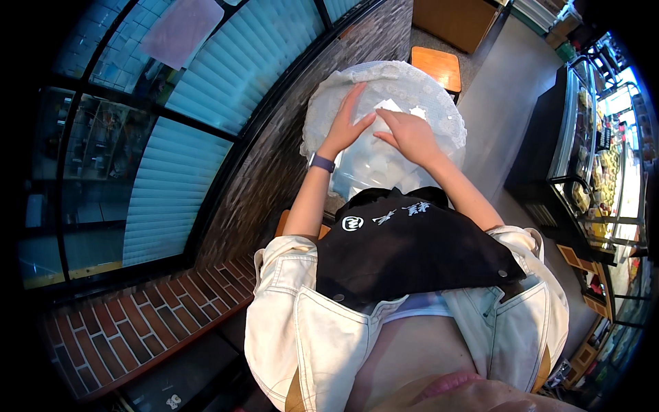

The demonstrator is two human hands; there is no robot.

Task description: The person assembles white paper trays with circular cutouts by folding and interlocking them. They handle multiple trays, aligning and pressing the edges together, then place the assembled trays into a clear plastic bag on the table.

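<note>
My left hand (pixel 345 128) is held over the round table, its fingers stretched out toward the far side and its thumb spread to the right. A dark band (pixel 321 163) circles that wrist. Facing it, my right hand (pixel 412 139) reaches leftward with fingers extended and thumb apart; nothing shows in its grasp. The fingertips of the right hand are close to the left thumb; whether they touch I cannot tell. Beneath both lies a pale lace tablecloth (pixel 445 130) with a shiny clear layer over it. Just beyond my right hand are white paper-like pieces (pixel 389 105).
An orange-topped wooden chair (pixel 436 65) stands at the table's far side. A brick ledge (pixel 147 323) and stone-faced wall (pixel 274 147) run along the left, under blinds-covered windows (pixel 178 185). To the right is a glass display case (pixel 583 151).
</note>
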